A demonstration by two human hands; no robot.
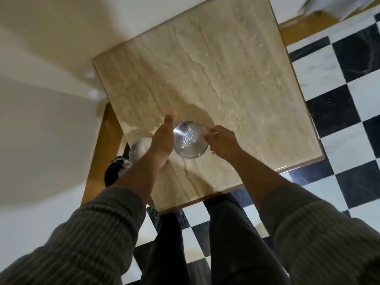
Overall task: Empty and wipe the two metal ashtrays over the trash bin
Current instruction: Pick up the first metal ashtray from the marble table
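A round metal ashtray [190, 140] with pale ash specks in it sits on the marble table [216, 75] near the front. My right hand [223, 141] pinches its right rim with the fingertips. A second metal ashtray [139, 150], blurred, hangs at the table's left edge. My left hand [162, 141] reaches to it with the thumb stretched forward; the fingers are hidden behind the hand and seem to grip it. Just below that ashtray is the trash bin [114, 171] with a black liner, mostly hidden by my left forearm.
The table has a wooden frame [98, 153] and stands against a pale wall [41, 120] on the left. Black-and-white checkered floor [339, 112] lies to the right and front. My legs [205, 243] stand close to the table's front edge.
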